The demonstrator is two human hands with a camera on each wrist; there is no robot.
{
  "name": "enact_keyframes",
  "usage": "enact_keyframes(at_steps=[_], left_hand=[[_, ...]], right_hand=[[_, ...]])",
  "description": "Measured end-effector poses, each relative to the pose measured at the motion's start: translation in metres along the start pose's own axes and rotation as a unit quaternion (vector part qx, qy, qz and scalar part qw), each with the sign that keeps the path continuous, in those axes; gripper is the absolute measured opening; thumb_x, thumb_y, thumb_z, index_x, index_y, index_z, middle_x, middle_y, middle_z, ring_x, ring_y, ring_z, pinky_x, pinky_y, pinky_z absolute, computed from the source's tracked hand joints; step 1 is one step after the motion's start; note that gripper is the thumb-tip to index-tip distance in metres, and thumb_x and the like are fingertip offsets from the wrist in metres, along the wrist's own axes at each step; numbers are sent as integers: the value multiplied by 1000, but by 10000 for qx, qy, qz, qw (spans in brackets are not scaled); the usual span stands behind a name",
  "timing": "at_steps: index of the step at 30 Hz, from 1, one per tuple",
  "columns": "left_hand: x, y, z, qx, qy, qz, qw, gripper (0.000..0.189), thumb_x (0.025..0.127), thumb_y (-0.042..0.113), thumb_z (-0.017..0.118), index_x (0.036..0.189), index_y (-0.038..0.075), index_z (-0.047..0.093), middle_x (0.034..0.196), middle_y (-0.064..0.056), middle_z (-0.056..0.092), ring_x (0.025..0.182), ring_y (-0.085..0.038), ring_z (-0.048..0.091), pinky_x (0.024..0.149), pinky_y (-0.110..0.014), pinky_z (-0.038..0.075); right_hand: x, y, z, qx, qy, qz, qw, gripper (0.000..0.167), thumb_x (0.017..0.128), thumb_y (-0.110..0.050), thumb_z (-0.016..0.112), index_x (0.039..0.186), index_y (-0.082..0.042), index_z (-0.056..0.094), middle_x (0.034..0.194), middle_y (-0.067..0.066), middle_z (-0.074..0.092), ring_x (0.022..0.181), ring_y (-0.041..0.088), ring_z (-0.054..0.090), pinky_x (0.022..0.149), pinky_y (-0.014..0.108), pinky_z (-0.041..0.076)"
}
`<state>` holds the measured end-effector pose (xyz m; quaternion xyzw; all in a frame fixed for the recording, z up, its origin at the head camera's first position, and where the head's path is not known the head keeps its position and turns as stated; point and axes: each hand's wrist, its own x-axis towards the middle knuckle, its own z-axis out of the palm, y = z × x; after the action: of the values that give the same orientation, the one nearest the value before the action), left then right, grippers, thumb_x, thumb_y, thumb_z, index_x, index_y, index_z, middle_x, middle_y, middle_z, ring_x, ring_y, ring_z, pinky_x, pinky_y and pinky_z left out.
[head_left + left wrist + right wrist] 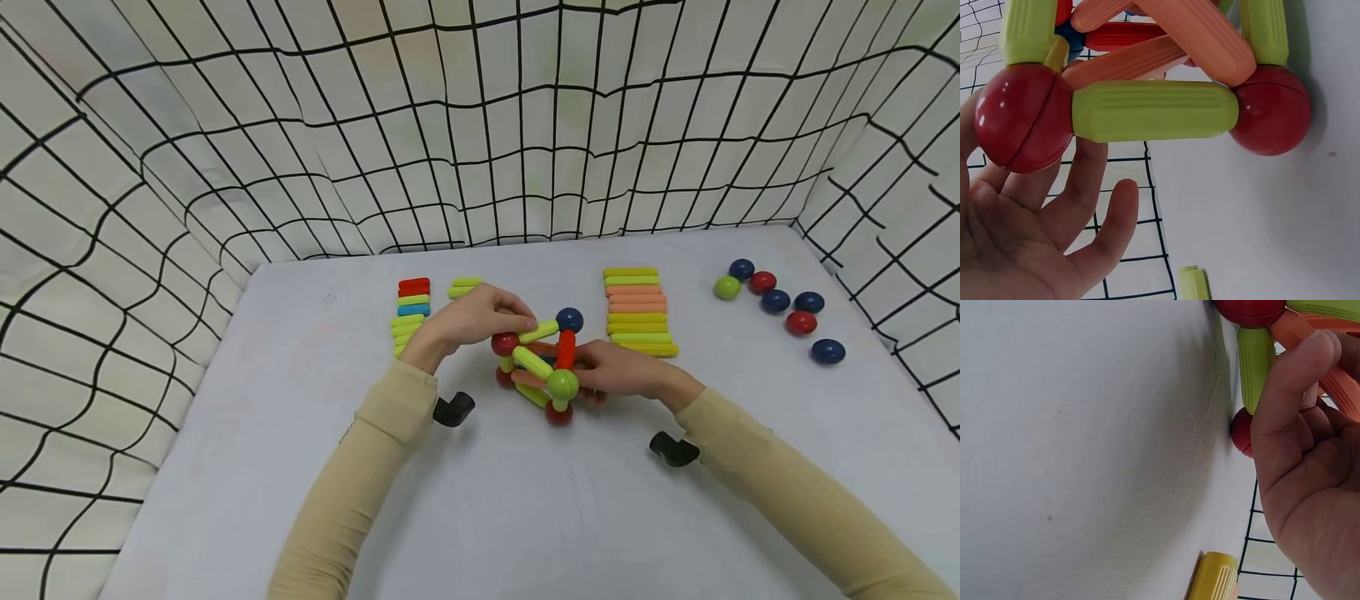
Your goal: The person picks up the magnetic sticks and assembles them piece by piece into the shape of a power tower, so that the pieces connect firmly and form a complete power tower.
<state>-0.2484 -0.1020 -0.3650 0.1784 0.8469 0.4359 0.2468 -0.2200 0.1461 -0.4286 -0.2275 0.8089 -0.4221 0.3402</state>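
Note:
A frame of magnetic building sticks and balls (532, 363) stands on the white table, between both hands. At its upper left, my left hand (476, 317) pinches a yellow-green stick (546, 331) by a red ball (505, 343); its other fingers spread behind that ball in the left wrist view. A blue ball (570, 320) sits at the stick's far end. My right hand (621, 367) holds the frame's right side near a red stick (566, 351), its fingers curled and partly hidden within the frame. A green ball (562, 384) forms the near upper corner, above a red ball (558, 413).
Rows of coloured sticks lie at the back left (411, 309) and the back right (637, 320). Two green sticks (465, 283) are behind my left hand. Several loose balls (774, 302) lie at the far right. A black grid net (480, 158) encloses the table's back and sides.

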Motion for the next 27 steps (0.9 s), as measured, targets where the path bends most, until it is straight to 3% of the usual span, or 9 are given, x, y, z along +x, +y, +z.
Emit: enact_keyframes(at_steps=[7, 10, 14, 17, 22, 27], left_hand=[[-3, -10, 1, -321, 66, 30, 9995, 31, 104, 24, 46, 123, 8, 65, 113, -3, 67, 104, -20, 59, 93, -37, 48], [-8, -23, 2, -518, -156, -55, 9985, 34, 102, 11, 39, 129, 6, 60, 121, -6, 63, 108, -22, 59, 95, -37, 50], [-15, -43, 4, -415, -642, -26, 9971, 41, 96, 3, 45, 136, 6, 54, 127, -6, 59, 114, -22, 56, 100, -39, 47], [-19, -53, 7, -206, -788, 264, 9963, 43, 95, 8, 58, 137, 9, 55, 128, -3, 61, 118, -20, 54, 103, -42, 43], [-20, -57, 12, 142, -521, 687, 9962, 36, 92, 19, 70, 126, 13, 65, 118, 1, 67, 113, -18, 56, 100, -40, 44], [-19, -55, 19, 425, 216, 761, 9960, 29, 91, 19, 71, 120, 12, 69, 111, 1, 70, 107, -17, 60, 94, -37, 49]], right_hand=[[-4, 4, 0, 21, 36, -47, 10000, 34, 99, -30, 57, 125, -9, 59, 77, 7, 61, 65, 21, 57, 62, 33, 51], [-8, 4, 2, -80, 167, -55, 9998, 38, 98, -29, 58, 131, -11, 56, 83, 7, 63, 68, 22, 60, 65, 34, 52], [-13, 6, 4, -191, 395, -161, 9989, 36, 99, -23, 56, 131, -8, 56, 88, 7, 65, 70, 22, 62, 66, 35, 54], [-14, 6, 5, -208, 573, -359, 9975, 30, 99, -19, 53, 125, -4, 58, 84, 8, 64, 69, 21, 61, 64, 35, 55], [-11, 4, 4, -350, 797, -514, 9949, 22, 101, -16, 49, 116, -2, 58, 78, 8, 62, 66, 20, 59, 63, 35, 53], [-4, 2, 2, -266, 1264, -367, 9909, 22, 101, -15, 50, 118, -2, 58, 80, 7, 62, 69, 21, 58, 65, 34, 53]])
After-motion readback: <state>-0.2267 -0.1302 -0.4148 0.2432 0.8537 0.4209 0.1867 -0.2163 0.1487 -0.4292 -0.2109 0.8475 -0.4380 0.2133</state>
